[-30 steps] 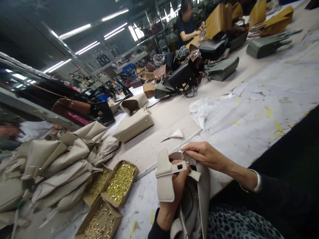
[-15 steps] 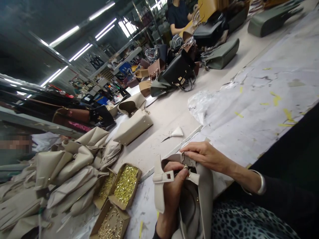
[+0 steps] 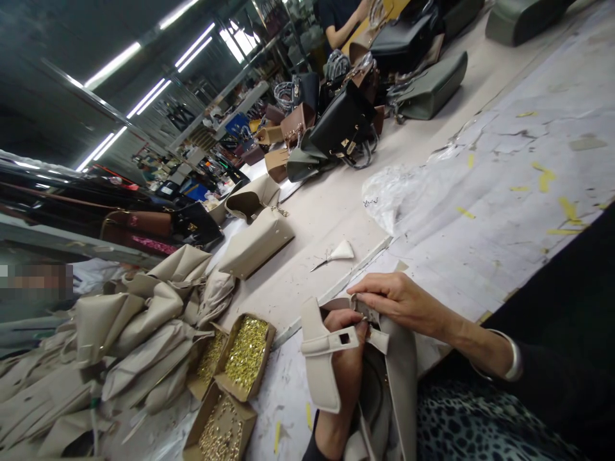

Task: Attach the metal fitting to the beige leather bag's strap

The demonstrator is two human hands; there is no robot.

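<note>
You have a pale beige bag (image 3: 384,384) in your lap at the near edge of the table (image 3: 336,211), its strap flap (image 3: 319,358) standing up on the left with a small square hole in it. Your left hand (image 3: 343,378) comes up from below and is closed around the bag's top edge, the thumb pressed against a small metal fitting (image 3: 368,330) there. Your right hand (image 3: 401,301) reaches in from the right, its fingers pinched shut on the same top edge just above that fitting, so both hands touch the bag and nearly meet. Just to the left of the bag sit three open cardboard boxes (image 3: 243,355) filled with small gold-coloured metal pieces. Beyond them a heap of unfinished beige bags (image 3: 144,320) lies along the table's left side. A small white-handled tool (image 3: 334,254) rests on the table past your hands, near a crumpled sheet of clear plastic (image 3: 389,198). Farther up the table stand black, brown and green bags (image 3: 346,128), where another person's arm (image 3: 346,19) is at work.
</note>
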